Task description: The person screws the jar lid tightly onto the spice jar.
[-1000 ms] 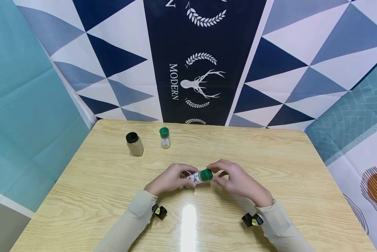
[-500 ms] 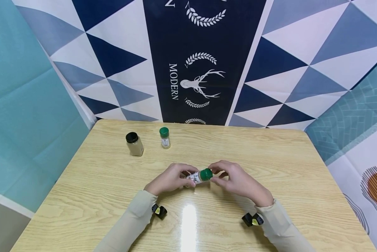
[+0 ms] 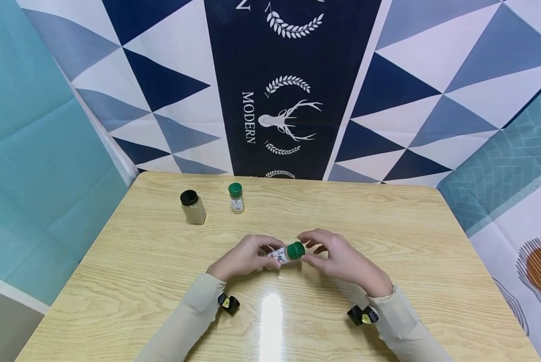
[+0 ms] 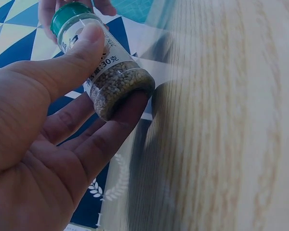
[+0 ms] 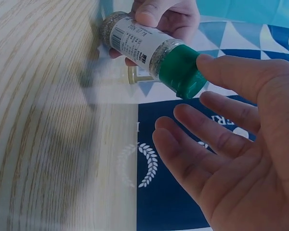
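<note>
My left hand (image 3: 249, 255) grips a small clear spice jar (image 3: 279, 255) with a white label and a green cap (image 3: 296, 250). In the left wrist view, pale brown grains (image 4: 113, 89) show through the jar's base, with the thumb on the label and fingers beneath. The jar is tilted, cap end toward my right hand (image 3: 338, 256). In the right wrist view, the thumb tip (image 5: 207, 62) lies against or just beside the cap; the other fingers are spread and apart from it.
A jar with a black lid and tan contents (image 3: 194, 211) stands at the back left of the wooden table (image 3: 365, 216). Right of it stands another green-capped spice jar (image 3: 236, 202). A patterned cloth (image 3: 171, 100) hangs behind the table's far edge.
My right hand's fingers have shifted slightly at the cap and now sit a little more spread. The left hand and the spice jar look unmoved.
</note>
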Motion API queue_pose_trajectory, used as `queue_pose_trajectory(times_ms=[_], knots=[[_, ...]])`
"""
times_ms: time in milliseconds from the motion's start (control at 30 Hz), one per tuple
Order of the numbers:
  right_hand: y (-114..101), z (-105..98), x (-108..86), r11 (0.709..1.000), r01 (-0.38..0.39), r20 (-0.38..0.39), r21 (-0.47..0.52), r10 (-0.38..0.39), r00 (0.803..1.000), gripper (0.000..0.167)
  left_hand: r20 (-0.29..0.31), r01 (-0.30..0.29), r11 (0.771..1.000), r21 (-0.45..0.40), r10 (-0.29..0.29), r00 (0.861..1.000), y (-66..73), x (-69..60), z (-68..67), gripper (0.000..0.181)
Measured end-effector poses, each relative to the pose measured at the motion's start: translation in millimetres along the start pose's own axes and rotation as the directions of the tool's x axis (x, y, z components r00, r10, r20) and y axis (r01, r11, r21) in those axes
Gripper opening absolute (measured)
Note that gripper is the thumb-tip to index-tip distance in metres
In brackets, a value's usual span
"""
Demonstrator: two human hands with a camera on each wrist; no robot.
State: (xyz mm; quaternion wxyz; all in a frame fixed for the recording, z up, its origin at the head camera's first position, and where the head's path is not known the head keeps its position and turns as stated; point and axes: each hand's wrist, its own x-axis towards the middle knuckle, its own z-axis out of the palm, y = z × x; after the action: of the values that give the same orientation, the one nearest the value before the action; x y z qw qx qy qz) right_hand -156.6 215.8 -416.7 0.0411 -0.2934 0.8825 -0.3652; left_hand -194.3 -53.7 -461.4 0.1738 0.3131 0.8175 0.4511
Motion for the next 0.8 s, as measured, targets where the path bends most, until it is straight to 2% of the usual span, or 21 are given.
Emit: queue_pose_trajectory(times_ms=[200,400,667,800], knots=[[-3.6,-0.3,-0.3,1.000,0.022,-0.009,0.013,-0.022,1.000,0.046,0.002,-0.005,1.000,0.006,0.005,1.000,-0.7,0.0,0.0,0.043],[-4.3,0.4,-0.2,0.999,0.047,-0.021,0.021,-0.047,0.999,0.044,-0.002,-0.005,1.000,-0.002,0.005,1.000,-0.7,0.2,-0.1,0.043],[-2.7,1.5,0.6,0.991,0.130,-0.060,-0.006,-0.130,0.990,0.040,-0.004,0.006,1.000,-0.030,-0.007,1.000,0.7,-0.6,0.2,0.044],[-3.0,2.5,0.6,0.990,0.143,-0.068,-0.009,-0.143,0.987,0.038,-0.005,0.006,1.000,-0.028,-0.006,1.000,1.1,-0.8,0.3,0.043]])
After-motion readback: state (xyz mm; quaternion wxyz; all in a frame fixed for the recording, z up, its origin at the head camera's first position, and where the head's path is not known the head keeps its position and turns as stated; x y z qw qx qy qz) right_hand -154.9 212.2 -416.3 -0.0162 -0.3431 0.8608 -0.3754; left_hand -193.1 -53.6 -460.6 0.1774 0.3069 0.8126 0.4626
